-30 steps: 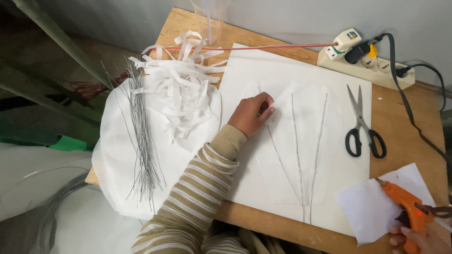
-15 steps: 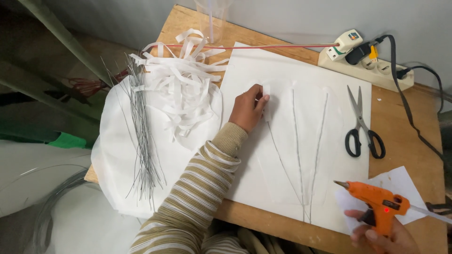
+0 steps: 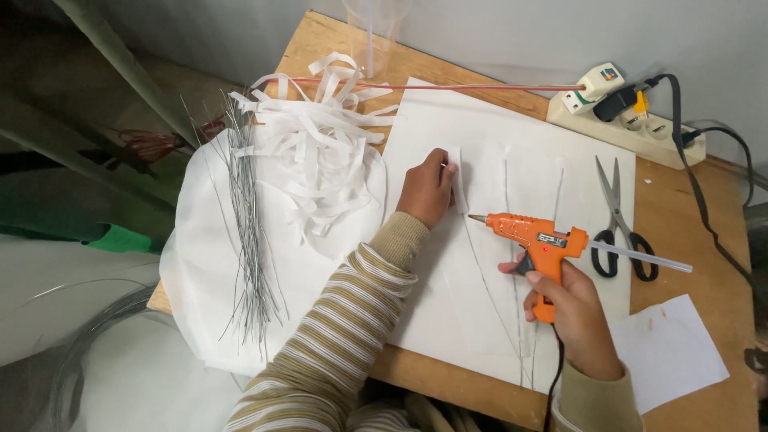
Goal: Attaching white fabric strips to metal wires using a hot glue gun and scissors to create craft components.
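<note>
Right hand (image 3: 572, 316) grips glue gun (image 3: 532, 240); left hand (image 3: 428, 188) pins paper strip (image 3: 458, 180).

The scene is lit evenly and softly; the white sheet (image 3: 512, 240) is rendered bright, the left of the frame is left dim, and slight blur is seen there.

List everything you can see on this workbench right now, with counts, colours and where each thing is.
glue gun: one, orange, held over the white sheet, nozzle pointing left
white sheet: one, large, centre of the table
wires on sheet: about three, grey, thin, fanning up from the near edge
paper strip: one, white, under the left fingertips
scissors: one pair, black handles, right of the sheet
power strip: one, cream, far right edge
paper strips: a pile, white, left
wire bundle: one, grey, far left
small paper: one, white, near right
table: one, wooden
left hand: on the paper strip
right hand: gripping the glue gun
</note>
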